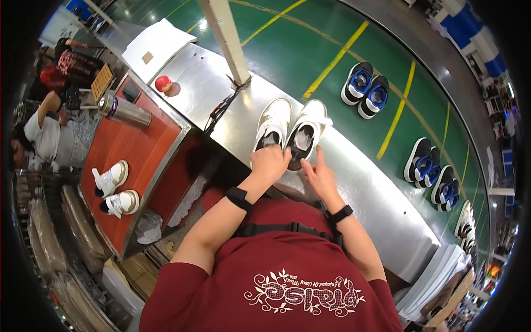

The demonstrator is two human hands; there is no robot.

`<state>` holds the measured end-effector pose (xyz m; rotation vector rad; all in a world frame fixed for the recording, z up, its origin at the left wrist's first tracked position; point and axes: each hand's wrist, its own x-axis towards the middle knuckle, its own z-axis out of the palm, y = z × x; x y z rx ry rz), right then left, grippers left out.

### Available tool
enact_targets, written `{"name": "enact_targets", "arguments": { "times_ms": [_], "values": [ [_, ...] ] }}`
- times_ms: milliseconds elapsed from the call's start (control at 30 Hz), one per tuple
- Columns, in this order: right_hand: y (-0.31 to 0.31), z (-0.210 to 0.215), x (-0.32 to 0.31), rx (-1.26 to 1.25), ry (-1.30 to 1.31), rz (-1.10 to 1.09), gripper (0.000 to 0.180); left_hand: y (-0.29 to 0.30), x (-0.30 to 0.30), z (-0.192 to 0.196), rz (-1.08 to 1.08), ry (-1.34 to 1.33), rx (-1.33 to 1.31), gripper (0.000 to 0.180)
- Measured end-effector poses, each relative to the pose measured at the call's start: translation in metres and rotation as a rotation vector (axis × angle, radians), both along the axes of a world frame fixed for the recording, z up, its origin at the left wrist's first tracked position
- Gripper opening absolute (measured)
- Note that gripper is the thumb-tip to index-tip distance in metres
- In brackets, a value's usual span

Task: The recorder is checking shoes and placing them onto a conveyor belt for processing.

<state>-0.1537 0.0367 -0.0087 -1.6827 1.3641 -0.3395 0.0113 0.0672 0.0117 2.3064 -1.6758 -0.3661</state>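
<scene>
Two white sneakers with beige trim stand side by side on the metal ledge in front of me, toes pointing away. My left hand (269,164) is closed over the heel of the left white sneaker (275,117), its thumb reaching toward the gap between the pair. At the heel of the right white sneaker (312,115), my right hand (322,176) has its index finger stretched along the shoe's outer side, thumb apart near the heel. Its other fingers are partly hidden. Grey stuffing or lining shows inside both shoe openings.
Beyond the ledge (376,205), a green conveyor belt (310,39) with yellow lines carries black-and-blue shoes (365,91). A post (227,41) rises from the ledge. Leftward are a red apple (163,83), white sheets (157,50), a steel flask (124,110) and small white shoes (112,176) on a red-brown table (138,152).
</scene>
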Motion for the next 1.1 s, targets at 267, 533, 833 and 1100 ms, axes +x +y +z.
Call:
{"name": "enact_targets", "arguments": {
  "times_ms": [267,533,833,1100],
  "values": [
    [-0.029,-0.027,0.011,-0.266,0.281,0.097,0.067,-0.036,-0.019,0.013,-0.663,0.199,-0.605,0.017],
    [0.008,-0.010,-0.021,-0.291,0.243,0.107,0.063,-0.043,-0.030,0.007,-0.738,0.053,-0.520,0.025],
    [0.006,-0.013,-0.023,-0.367,0.264,0.110,0.054,-0.028,-0.033,-0.005,-0.838,-0.039,-0.282,0.029],
    [0.004,-0.014,-0.024,-0.295,0.157,0.112,0.058,-0.022,-0.023,0.000,-0.860,-0.045,-0.345,0.037]
  ]
}}
